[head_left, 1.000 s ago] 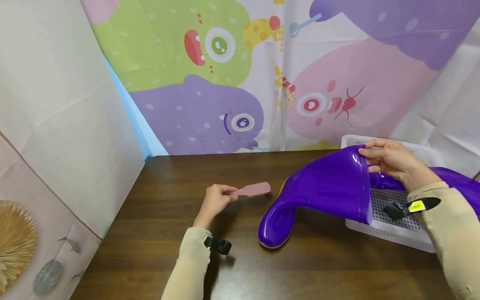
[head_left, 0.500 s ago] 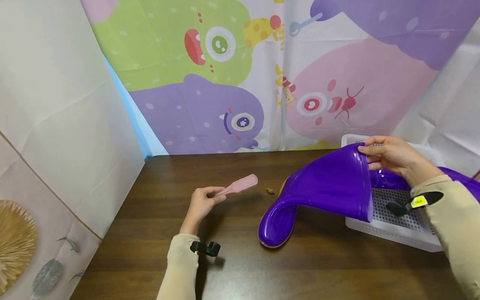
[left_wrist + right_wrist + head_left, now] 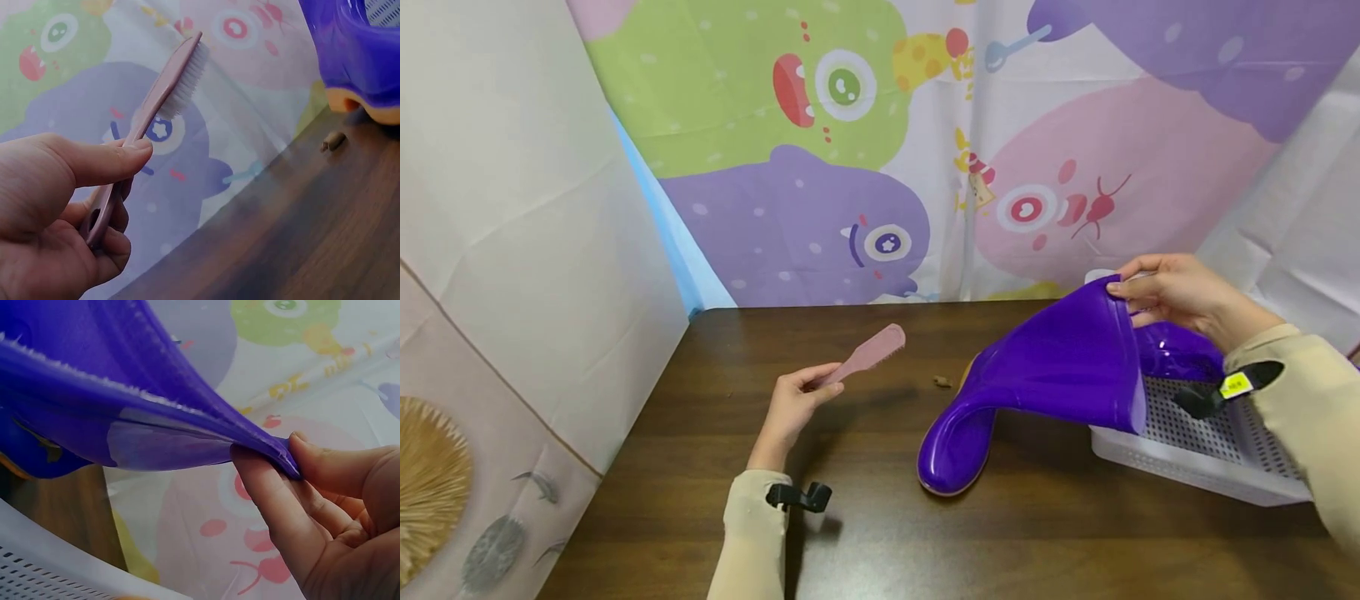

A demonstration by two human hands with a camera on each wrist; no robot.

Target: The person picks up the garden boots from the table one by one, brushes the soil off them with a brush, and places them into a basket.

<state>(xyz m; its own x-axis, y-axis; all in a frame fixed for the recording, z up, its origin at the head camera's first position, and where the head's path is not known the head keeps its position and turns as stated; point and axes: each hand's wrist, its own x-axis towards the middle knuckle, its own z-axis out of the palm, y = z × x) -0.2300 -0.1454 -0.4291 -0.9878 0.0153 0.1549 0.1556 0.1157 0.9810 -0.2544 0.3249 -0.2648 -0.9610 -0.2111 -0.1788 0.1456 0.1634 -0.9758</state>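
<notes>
A purple rain boot (image 3: 1037, 367) leans on the table with its toe at the left and its shaft raised to the right. My right hand (image 3: 1187, 300) pinches the top rim of that shaft between thumb and fingers; the right wrist view shows the rim (image 3: 275, 447) squeezed flat there. In my left hand (image 3: 792, 410) is a pink brush (image 3: 874, 348) with white bristles (image 3: 187, 81), gripped by its handle and held up above the table, apart from the boot. A small brown lump (image 3: 942, 382) lies on the table beside the boot's heel, near its yellow-orange sole (image 3: 350, 103).
At the right stands a white perforated basket (image 3: 1195, 475). A second purple boot (image 3: 1180, 350) lies in it, partly hidden by my right hand. A cartoon-printed cloth (image 3: 820, 225) hangs behind the brown wooden table (image 3: 865, 542).
My left hand has drawn the brush left and up, away from the boot, uncovering the brown lump. My right hand has lifted the boot's rim slightly.
</notes>
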